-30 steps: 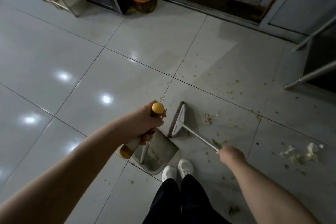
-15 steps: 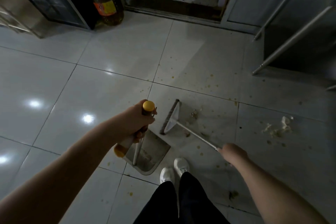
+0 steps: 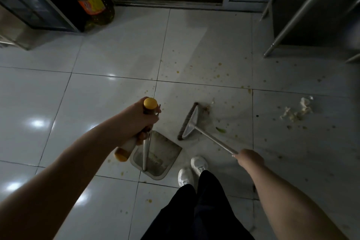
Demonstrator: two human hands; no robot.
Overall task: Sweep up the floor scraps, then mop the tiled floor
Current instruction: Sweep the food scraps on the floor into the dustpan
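Head view | white scraps (image 3: 298, 110) well right of broom head (image 3: 190, 122), unswept | head has drawn off from dustpan (image 3: 163, 152) — fresh stroke likely | right hand (image 3: 249, 159) grips broom shaft (image 3: 214, 141), left hand (image 3: 139, 121) clenched on dustpan handle (image 3: 145, 152).

We see a dim, underexposed scene. Small white glare spots sit on the glossy floor tiles (image 3: 116, 54) at left, reflecting lights above us, while the right side sinks into grey shadow. Tile lines bow near the edges, and the far-right corners look soft and smeared.
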